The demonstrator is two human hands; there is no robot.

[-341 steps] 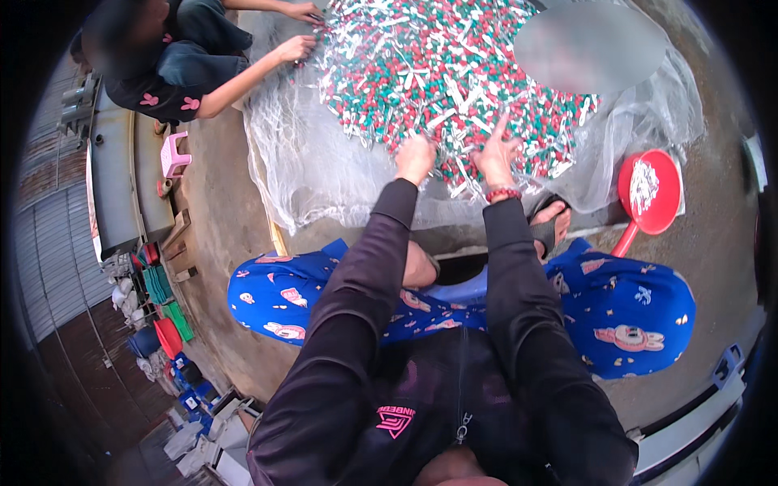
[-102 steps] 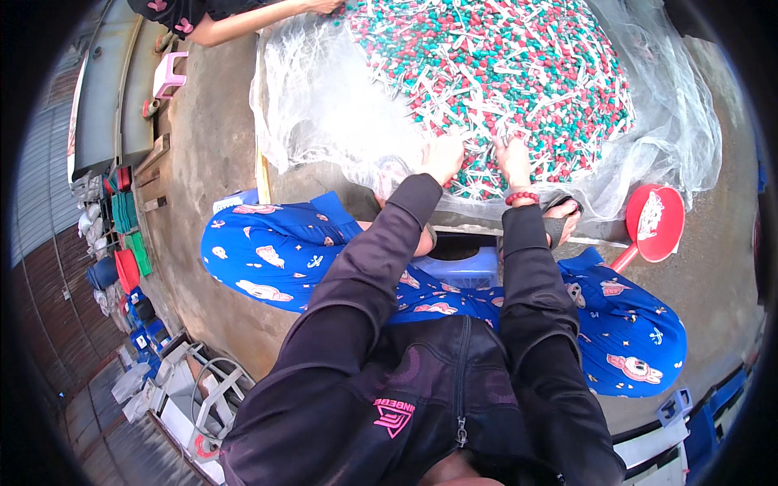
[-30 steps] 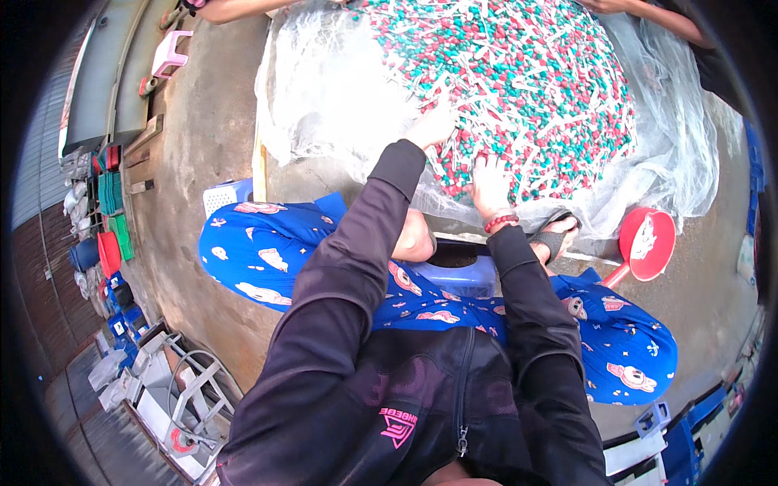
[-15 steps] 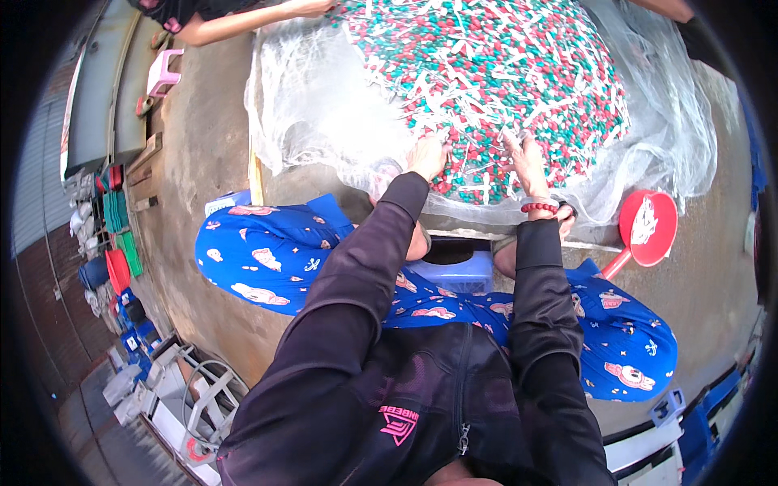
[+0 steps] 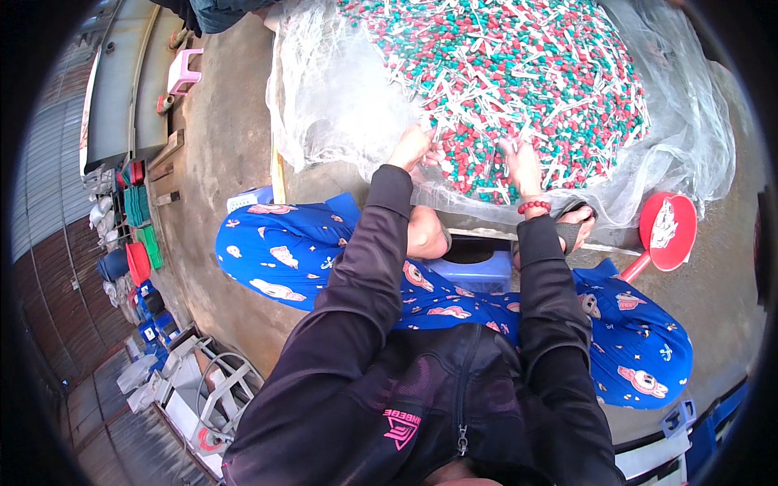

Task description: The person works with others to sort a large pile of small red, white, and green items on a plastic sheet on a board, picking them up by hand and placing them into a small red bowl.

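A wide pile of small red, green and white plastic-looking pieces [image 5: 567, 105], mixed with slim white sticks [image 5: 478, 97], is spread on a translucent sheet [image 5: 324, 97]. At its near edge, my left hand [image 5: 415, 148] has its fingers curled in among the pieces; whatever they grip is too small to make out. To the right, my right hand [image 5: 523, 166], with a red bead bracelet [image 5: 535, 206] at the wrist, reaches onto the pile with fingers stretched out and apart. A red long-handled dipper [image 5: 681, 243] with white pieces inside lies right of the sheet.
My sandalled feet stand by the sheet's near edge, with a blue plastic stool [image 5: 478, 277] between my legs. A pink stool [image 5: 185, 73] stands at the far left. Another person's dark clothing [image 5: 223, 14] shows at the top. Stacked goods [image 5: 134, 211] line the left side.
The view has shifted, so the scene sits slightly to the right. My left hand has curled more tightly. The other person's arm at the top left has drawn out of view.
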